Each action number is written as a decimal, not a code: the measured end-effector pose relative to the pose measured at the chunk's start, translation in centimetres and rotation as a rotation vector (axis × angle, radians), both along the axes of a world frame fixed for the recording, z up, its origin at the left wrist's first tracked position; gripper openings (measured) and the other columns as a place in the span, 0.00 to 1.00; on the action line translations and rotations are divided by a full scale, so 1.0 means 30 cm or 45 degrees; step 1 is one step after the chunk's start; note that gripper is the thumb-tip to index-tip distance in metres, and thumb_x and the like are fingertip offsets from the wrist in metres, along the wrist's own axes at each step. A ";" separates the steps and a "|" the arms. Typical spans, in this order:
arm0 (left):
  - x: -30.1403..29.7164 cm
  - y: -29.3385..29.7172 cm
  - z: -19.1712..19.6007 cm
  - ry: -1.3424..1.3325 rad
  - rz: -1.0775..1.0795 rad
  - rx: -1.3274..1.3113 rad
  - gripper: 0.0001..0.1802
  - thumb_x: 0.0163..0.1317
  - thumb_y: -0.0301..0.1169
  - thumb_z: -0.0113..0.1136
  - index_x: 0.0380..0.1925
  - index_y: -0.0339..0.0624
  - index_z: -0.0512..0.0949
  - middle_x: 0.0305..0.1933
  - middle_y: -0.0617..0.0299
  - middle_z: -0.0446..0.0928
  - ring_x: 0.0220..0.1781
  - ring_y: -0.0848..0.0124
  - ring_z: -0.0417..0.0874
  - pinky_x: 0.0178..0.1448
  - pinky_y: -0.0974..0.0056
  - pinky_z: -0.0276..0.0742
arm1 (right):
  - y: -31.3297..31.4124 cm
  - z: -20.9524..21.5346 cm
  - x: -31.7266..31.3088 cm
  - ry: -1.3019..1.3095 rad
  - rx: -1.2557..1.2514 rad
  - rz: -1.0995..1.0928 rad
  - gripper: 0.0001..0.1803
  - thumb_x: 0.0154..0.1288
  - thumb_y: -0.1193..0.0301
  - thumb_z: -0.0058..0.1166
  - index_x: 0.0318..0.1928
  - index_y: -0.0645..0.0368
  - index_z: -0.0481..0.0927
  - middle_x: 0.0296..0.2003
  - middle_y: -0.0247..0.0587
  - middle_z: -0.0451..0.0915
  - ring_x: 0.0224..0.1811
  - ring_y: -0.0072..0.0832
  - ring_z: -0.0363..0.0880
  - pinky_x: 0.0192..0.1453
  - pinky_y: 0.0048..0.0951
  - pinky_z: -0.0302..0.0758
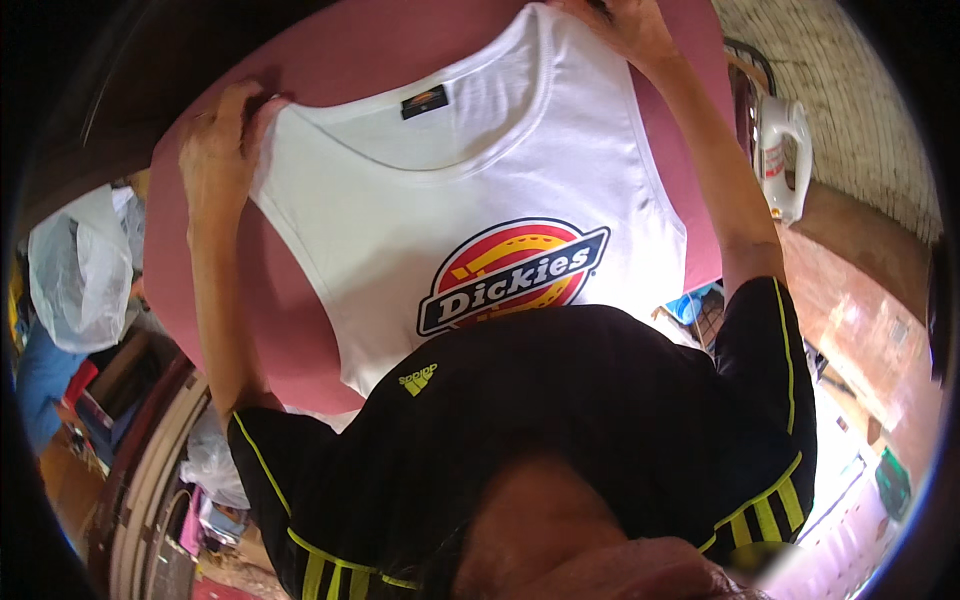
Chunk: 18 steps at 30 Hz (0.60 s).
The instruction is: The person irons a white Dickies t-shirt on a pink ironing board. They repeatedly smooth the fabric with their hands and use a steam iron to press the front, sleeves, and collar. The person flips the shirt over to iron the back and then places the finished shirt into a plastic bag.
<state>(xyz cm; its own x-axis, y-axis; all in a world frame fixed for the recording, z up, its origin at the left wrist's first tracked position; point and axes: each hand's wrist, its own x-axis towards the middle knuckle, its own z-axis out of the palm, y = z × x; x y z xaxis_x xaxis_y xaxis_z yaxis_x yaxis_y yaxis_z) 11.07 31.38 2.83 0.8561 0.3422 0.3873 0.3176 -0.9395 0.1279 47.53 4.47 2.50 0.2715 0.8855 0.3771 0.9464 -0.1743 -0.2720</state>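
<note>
A white tank top [370,230] with a round red, yellow and dark printed emblem on its chest lies spread over a pink padded surface [270,285]. Its neckline faces away from me, and a small black label shows inside the back of the neck. My left hand [222,135] is closed on the left shoulder strap, fingers pinching its end. At the far edge, my right hand [628,28] grips the other strap; its fingertips are partly cut off by the frame's top. The shirt's lower part is hidden behind my torso.
A white plastic jug with a handle [785,160] stands at the right, beside the padded surface. Clear plastic bags [80,270] and mixed clutter fill the left side. A blue item [685,306] shows below the surface's right edge.
</note>
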 end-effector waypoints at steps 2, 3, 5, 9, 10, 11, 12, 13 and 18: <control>0.033 -0.108 0.072 -0.103 -0.080 0.001 0.16 0.60 0.42 0.71 0.43 0.47 0.82 0.37 0.57 0.83 0.42 0.57 0.83 0.45 0.53 0.76 | -0.023 0.045 -0.035 0.134 0.106 0.001 0.14 0.62 0.63 0.66 0.31 0.59 0.78 0.30 0.46 0.80 0.36 0.46 0.81 0.39 0.43 0.76; 0.050 -0.192 0.116 -0.150 -0.118 0.003 0.16 0.60 0.41 0.71 0.45 0.48 0.83 0.41 0.57 0.83 0.46 0.56 0.82 0.47 0.53 0.76 | -0.040 0.080 -0.061 0.066 0.190 0.076 0.13 0.62 0.64 0.66 0.32 0.59 0.78 0.31 0.46 0.80 0.38 0.46 0.80 0.41 0.44 0.76; 0.107 -0.420 0.121 -0.197 -0.355 -0.369 0.21 0.55 0.33 0.74 0.50 0.45 0.82 0.52 0.56 0.79 0.55 0.54 0.79 0.57 0.51 0.76 | -0.074 0.088 -0.099 -0.160 0.324 0.157 0.09 0.63 0.69 0.65 0.35 0.61 0.80 0.35 0.46 0.80 0.44 0.46 0.79 0.47 0.45 0.76; 0.329 -0.796 0.021 -0.171 -0.791 -0.618 0.28 0.58 0.35 0.71 0.57 0.38 0.74 0.67 0.49 0.67 0.68 0.50 0.71 0.67 0.48 0.69 | -0.059 -0.035 -0.007 0.052 0.211 0.084 0.07 0.66 0.71 0.60 0.38 0.62 0.82 0.38 0.49 0.81 0.45 0.47 0.80 0.50 0.43 0.77; 0.394 -0.859 -0.068 -0.252 -0.724 -0.386 0.31 0.59 0.44 0.70 0.58 0.41 0.73 0.67 0.49 0.67 0.70 0.48 0.67 0.67 0.44 0.66 | -0.053 -0.053 0.015 0.144 0.229 0.134 0.08 0.66 0.70 0.60 0.40 0.62 0.82 0.39 0.49 0.82 0.46 0.46 0.81 0.50 0.43 0.77; 0.459 -0.891 -0.097 -0.202 -0.622 -0.259 0.33 0.59 0.49 0.68 0.58 0.41 0.73 0.66 0.49 0.68 0.70 0.48 0.66 0.66 0.42 0.65 | -0.055 -0.060 0.043 0.232 0.248 0.181 0.09 0.67 0.70 0.59 0.41 0.62 0.82 0.41 0.50 0.82 0.46 0.46 0.81 0.50 0.42 0.78; 0.491 -0.915 -0.087 -0.153 -0.510 -0.124 0.35 0.59 0.53 0.66 0.58 0.42 0.73 0.65 0.49 0.68 0.70 0.47 0.66 0.65 0.40 0.64 | -0.059 -0.012 0.031 0.321 0.274 0.240 0.09 0.67 0.69 0.59 0.43 0.62 0.82 0.42 0.50 0.82 0.46 0.45 0.82 0.50 0.41 0.78; 0.488 -0.931 -0.073 -0.105 -0.474 -0.126 0.38 0.61 0.50 0.64 0.63 0.35 0.69 0.70 0.44 0.65 0.72 0.48 0.65 0.71 0.41 0.61 | -0.120 0.027 -0.005 0.509 0.271 0.084 0.12 0.67 0.68 0.60 0.47 0.61 0.81 0.45 0.50 0.83 0.47 0.44 0.83 0.50 0.38 0.78; 0.488 -0.934 -0.080 -0.088 -0.312 -0.211 0.51 0.60 0.55 0.62 0.72 0.29 0.57 0.79 0.40 0.53 0.79 0.41 0.54 0.78 0.38 0.49 | -0.685 0.200 0.009 -0.591 0.633 -0.520 0.14 0.70 0.69 0.57 0.51 0.64 0.78 0.43 0.54 0.82 0.45 0.49 0.82 0.50 0.41 0.79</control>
